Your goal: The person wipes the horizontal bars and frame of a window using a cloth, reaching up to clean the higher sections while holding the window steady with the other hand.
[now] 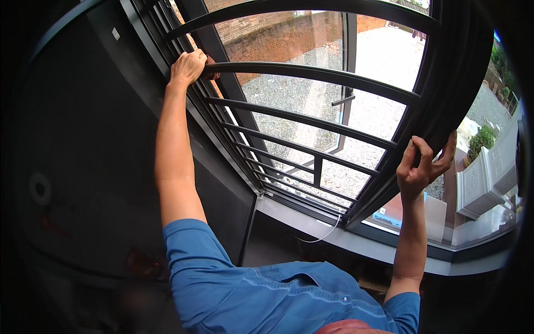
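Observation:
A dark metal window grille (308, 112) with several crossbars spans the window before me. At its upper left side, my left hand (188, 67) is curled around the side rail, close to the end of one crossbar. A dark reddish shape shows just beyond those fingers; I cannot tell whether it is a reflection. My right hand (421, 165) is raised at the right side, against the thick dark window post (444, 83). Its fingers are bent and spread, with the tips at the post. Whether they pinch anything is unclear.
Behind the bars, a glazed casement with a handle (343, 99) stands swung outward over gravel. A white cable (321, 239) hangs over the sill (371, 245). A dark panel (104, 146) lies to the left. Outside right are a potted plant (482, 142) and a white pedestal (475, 188).

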Motion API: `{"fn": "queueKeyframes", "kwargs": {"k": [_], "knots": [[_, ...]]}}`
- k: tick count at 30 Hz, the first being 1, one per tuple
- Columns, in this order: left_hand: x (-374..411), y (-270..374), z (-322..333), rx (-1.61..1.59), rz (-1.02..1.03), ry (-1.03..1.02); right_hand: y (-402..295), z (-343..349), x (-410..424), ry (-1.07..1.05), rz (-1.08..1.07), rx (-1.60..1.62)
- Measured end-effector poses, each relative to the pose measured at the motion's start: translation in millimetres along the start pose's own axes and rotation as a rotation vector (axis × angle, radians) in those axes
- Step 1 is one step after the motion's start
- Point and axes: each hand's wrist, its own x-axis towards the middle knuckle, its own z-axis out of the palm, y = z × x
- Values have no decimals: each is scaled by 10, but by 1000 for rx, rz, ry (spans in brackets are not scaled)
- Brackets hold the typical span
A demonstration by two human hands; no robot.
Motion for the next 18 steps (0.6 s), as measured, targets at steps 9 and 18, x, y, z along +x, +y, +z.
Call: {"fn": "queueKeyframes", "kwargs": {"k": [9,18], "knots": [[-161,566,-44,-382,133,17,-33,12,19,33,5,-8],[-899,2739,-474,-611,685,-35,-8,56,7,49,-4,-16]]}}
